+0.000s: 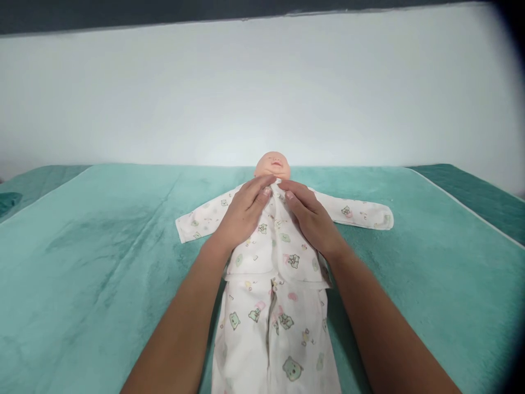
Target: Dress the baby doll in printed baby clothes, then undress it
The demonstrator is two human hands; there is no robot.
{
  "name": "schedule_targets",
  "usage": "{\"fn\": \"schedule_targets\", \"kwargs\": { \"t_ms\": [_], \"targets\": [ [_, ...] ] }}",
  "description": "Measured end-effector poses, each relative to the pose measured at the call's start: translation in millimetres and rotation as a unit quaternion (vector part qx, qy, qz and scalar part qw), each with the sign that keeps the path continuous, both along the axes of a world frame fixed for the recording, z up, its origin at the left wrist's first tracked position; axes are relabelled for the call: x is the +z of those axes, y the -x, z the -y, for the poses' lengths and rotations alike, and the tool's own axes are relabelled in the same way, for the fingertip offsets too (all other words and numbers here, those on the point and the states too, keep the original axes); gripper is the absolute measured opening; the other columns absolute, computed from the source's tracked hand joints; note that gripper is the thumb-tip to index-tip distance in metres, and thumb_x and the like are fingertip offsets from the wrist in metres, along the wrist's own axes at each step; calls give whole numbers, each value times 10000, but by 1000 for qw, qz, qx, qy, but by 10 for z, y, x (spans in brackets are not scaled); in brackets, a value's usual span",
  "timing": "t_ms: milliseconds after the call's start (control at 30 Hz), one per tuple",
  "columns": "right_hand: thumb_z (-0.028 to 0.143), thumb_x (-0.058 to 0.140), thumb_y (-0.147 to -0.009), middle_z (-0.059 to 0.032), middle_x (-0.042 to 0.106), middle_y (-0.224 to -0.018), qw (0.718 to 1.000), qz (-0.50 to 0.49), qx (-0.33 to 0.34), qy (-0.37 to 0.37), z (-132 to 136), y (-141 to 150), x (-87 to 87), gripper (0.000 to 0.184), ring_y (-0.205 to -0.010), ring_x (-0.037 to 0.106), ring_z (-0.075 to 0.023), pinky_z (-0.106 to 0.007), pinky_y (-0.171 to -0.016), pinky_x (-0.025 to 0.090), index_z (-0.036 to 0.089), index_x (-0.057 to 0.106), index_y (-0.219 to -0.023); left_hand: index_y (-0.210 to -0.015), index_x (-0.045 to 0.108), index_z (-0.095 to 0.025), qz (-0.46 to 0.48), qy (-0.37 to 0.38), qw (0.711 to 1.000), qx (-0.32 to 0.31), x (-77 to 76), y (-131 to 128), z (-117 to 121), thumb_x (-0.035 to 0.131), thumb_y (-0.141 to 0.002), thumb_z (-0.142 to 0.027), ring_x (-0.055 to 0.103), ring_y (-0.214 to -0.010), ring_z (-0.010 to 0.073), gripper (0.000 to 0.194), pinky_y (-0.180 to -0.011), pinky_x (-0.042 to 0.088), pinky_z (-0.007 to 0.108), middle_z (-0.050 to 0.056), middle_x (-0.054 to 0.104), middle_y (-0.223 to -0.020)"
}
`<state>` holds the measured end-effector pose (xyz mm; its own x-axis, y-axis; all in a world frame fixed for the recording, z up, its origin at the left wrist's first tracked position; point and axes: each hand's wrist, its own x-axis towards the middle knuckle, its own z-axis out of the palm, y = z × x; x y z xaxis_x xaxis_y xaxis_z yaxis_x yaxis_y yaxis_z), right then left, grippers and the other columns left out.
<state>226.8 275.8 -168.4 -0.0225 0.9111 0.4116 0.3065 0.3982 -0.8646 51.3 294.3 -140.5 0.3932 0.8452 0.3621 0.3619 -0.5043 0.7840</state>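
Observation:
A baby doll (274, 163) lies on its back, head at the far end, dressed in a white baby top (262, 257) printed with small bears. Matching white pants (301, 339) cover its legs and run out of view at the bottom. My left hand (246, 208) rests flat on the left side of the doll's chest, fingers stretched toward the collar. On the right side of the chest lies my right hand (309, 216), also flat with fingers extended. Both sleeves spread out sideways on the bed. No doll hands show at the cuffs.
A teal plush blanket (102, 262) with a few creases spreads under the doll. Darker green quilted bedding (471, 191) shows at the right edge and the far left. Behind the bed rises a plain white wall (262, 87).

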Motion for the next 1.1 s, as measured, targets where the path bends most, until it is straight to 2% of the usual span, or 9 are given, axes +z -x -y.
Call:
{"fn": "schedule_targets", "kwargs": {
  "t_ms": [133,267,400,600,733,833,900,1000,1100],
  "targets": [
    [488,425,-988,-6,483,-1482,998,70,-1,0,-41,-12,-5,396,-1413,344,-225,-474,-1194,230,343,590,-1318,-1369,529,-284,9,2,1000,18,-30,-4,-16,380,-1009,-420,396,-1416,215,413,-1175,311,402,35,490,-1496],
    [484,414,-982,-18,500,-1457,994,111,-21,10,-118,-11,-14,410,-1394,359,-248,-496,-1177,249,334,595,-1318,-1361,529,-281,4,3,1000,23,-46,0,-23,385,-1007,-396,414,-1399,205,399,-1169,315,387,27,508,-1477],
    [484,414,-974,-17,548,-1407,992,119,-29,11,-198,-13,-16,387,-1359,404,-272,-519,-1154,281,350,630,-1266,-1343,541,-280,7,11,999,31,-54,-1,-28,377,-1007,-387,421,-1391,205,389,-1159,324,382,25,517,-1467],
    [486,396,-977,1,523,-1449,991,124,-30,32,-225,-7,11,411,-1393,367,-285,-554,-1169,230,364,616,-1301,-1336,550,-290,1,15,999,34,-38,-10,-16,383,-1001,-394,427,-1386,209,389,-1149,334,395,22,521,-1467],
    [492,425,-966,2,523,-1454,995,102,-19,-3,-188,-25,-26,420,-1386,386,-262,-512,-1172,253,360,595,-1327,-1321,563,-276,18,3,999,39,-39,-9,-11,354,-1008,-380,468,-1357,194,390,-1146,342,367,15,547,-1447],
    [487,412,-970,-14,547,-1433,995,87,-43,-33,-155,-79,-108,431,-1365,420,-251,-496,-1156,296,338,589,-1334,-1312,579,-260,16,-16,996,91,-131,59,-55,331,-1009,-382,456,-1375,192,410,-1165,322,369,15,548,-1451],
    [484,391,-974,-42,564,-1419,989,107,-94,-30,-144,-147,-195,445,-1355,437,-260,-506,-1150,300,301,603,-1320,-1314,586,-239,-18,-33,989,141,-245,162,-88,321,-1007,-386,441,-1390,200,432,-1177,304,384,33,551,-1450],
    [474,362,-978,-89,555,-1432,962,196,-189,-10,-123,-296,-351,483,-1369,424,-293,-540,-1152,265,237,604,-1322,-1366,546,-212,-137,-88,965,204,-451,386,-79,291,-1008,-370,431,-1395,240,467,-1193,252,462,75,541,-1459],
    [447,344,-986,-80,535,-1457,924,298,-240,-8,-44,-506,-483,489,-1372,416,-299,-545,-1154,238,242,553,-1378,-1459,440,-248,-269,-137,924,235,-609,644,15,336,-987,-341,359,-1438,278,492,-1204,167,530,66,431,-1549]
  ]
}}
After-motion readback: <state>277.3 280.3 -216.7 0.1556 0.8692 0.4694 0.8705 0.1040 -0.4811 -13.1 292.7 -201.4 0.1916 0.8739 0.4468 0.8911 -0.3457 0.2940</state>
